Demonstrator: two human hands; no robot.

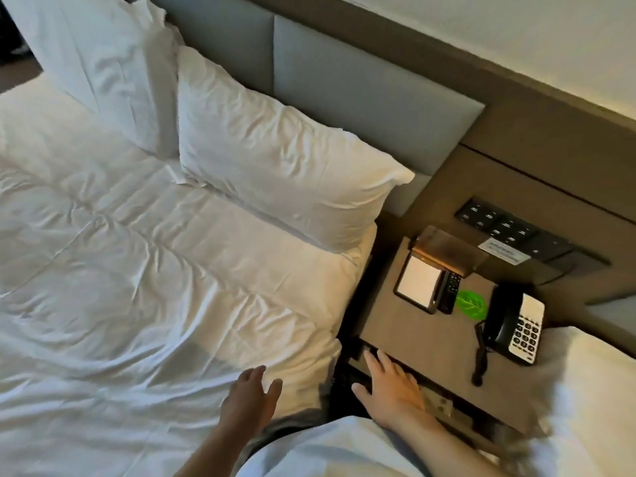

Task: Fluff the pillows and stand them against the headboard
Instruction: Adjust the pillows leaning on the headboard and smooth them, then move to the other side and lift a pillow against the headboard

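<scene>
Two white pillows lean against the grey padded headboard. The nearer pillow rests at the bed's right side, and the farther pillow stands behind it at the upper left. Both are creased. My left hand hovers over the rumpled white duvet near the bed's right edge, fingers apart and empty. My right hand is spread above the gap between the bed and the nightstand, holding nothing. Neither hand touches a pillow.
On the nightstand lie a notepad in a dark holder, a remote control, a round green card and a black-and-white telephone. A switch panel sits on the wall above. A second white bed is at the right.
</scene>
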